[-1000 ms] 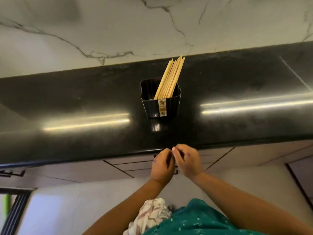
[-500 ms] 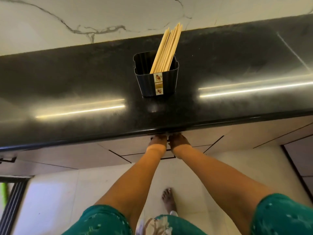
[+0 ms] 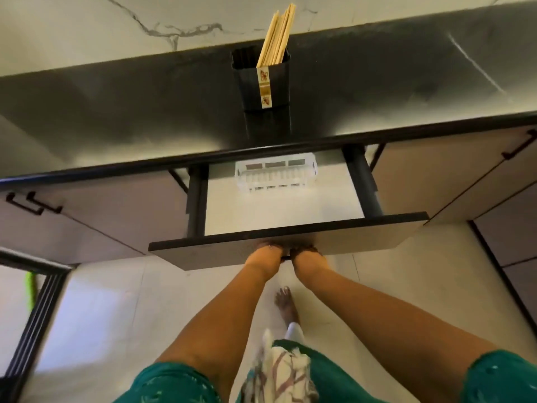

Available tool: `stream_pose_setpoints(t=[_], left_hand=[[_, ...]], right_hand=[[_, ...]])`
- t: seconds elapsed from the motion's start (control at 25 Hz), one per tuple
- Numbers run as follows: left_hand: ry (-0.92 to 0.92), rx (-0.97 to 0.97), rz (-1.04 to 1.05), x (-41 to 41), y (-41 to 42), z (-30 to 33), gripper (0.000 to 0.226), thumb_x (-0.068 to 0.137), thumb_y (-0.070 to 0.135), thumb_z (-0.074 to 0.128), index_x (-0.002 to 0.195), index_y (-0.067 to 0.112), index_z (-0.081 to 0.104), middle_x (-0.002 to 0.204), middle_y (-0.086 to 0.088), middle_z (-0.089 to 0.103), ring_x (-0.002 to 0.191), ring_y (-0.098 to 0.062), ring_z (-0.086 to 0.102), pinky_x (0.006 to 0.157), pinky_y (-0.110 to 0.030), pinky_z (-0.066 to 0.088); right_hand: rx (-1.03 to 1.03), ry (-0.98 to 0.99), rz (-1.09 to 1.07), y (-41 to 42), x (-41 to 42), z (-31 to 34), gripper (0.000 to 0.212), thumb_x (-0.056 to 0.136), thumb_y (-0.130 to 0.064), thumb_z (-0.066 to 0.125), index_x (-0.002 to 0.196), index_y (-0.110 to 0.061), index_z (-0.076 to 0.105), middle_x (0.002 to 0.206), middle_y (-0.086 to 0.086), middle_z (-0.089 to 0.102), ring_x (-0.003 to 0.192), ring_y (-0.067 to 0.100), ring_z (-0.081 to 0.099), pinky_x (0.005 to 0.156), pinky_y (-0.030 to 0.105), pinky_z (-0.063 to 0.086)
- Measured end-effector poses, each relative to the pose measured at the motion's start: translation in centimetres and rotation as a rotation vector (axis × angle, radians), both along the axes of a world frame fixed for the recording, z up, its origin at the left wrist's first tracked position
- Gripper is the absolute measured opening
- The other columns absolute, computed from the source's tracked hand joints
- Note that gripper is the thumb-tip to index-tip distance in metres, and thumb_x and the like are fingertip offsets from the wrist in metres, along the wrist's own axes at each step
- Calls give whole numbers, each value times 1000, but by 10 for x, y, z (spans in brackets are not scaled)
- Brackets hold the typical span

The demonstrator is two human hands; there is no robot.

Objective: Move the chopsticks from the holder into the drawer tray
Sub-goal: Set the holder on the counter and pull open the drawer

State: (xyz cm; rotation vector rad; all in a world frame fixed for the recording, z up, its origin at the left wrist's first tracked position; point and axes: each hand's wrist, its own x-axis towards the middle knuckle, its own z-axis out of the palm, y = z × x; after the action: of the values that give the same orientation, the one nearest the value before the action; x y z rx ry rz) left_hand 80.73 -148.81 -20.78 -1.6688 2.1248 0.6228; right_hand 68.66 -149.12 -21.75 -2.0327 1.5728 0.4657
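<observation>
Drawer (image 3: 286, 228) now pulled open versus half a second ago, both hands (image 3: 268, 253) (image 3: 305, 254) gripped on its handle (image 3: 285, 258), tray (image 3: 276, 174) exposed inside; chopsticks (image 3: 277, 34) untouched in holder (image 3: 266, 78) on counter (image 3: 116, 112), transfer can be started.

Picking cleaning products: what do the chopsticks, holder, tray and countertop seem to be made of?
Chopsticks: pale tan, matte, likely bamboo or wood.
Holder: black ribbed walls, probably plastic.
Tray: see-through slotted walls, likely clear plastic.
Countertop: dark polished slab with reflections, possibly granite.
</observation>
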Motion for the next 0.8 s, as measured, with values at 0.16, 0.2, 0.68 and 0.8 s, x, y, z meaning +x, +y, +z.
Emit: stream_pose_setpoints(t=[0.16, 0.2, 0.68, 0.8], left_hand=[[4, -41, 43, -17, 91, -2, 36, 97, 19, 47, 131, 9, 52, 134, -17, 53, 119, -33, 50, 104, -40, 38], [14, -44, 44, -20, 112, -5, 36, 97, 19, 46, 131, 8, 52, 134, -17, 52, 119, -33, 50, 104, -40, 38], [47, 110, 345, -42, 216, 29, 33, 89, 0, 53, 122, 2, 54, 127, -18, 55, 115, -32, 54, 100, -39, 43], [-32, 87, 242, -44, 229, 32, 40, 87, -1, 56, 127, 3, 51, 130, -17, 53, 117, -31, 52, 101, -37, 43]], right_hand=[[172, 131, 89, 78, -23, 16, 51, 92, -10, 57, 141, -12, 42, 146, 11, 44, 131, 31, 45, 108, 40, 38], [194, 156, 114, 99, -27, 19, 54, 90, -8, 58, 141, -11, 41, 145, 12, 43, 130, 31, 46, 108, 40, 39], [91, 142, 257, 202, -54, 53, 39, 93, -4, 55, 131, -5, 50, 134, 16, 54, 121, 31, 54, 101, 37, 46], [89, 153, 269, 205, -53, 53, 40, 93, -3, 53, 132, -4, 49, 134, 17, 53, 121, 32, 54, 101, 37, 46]])
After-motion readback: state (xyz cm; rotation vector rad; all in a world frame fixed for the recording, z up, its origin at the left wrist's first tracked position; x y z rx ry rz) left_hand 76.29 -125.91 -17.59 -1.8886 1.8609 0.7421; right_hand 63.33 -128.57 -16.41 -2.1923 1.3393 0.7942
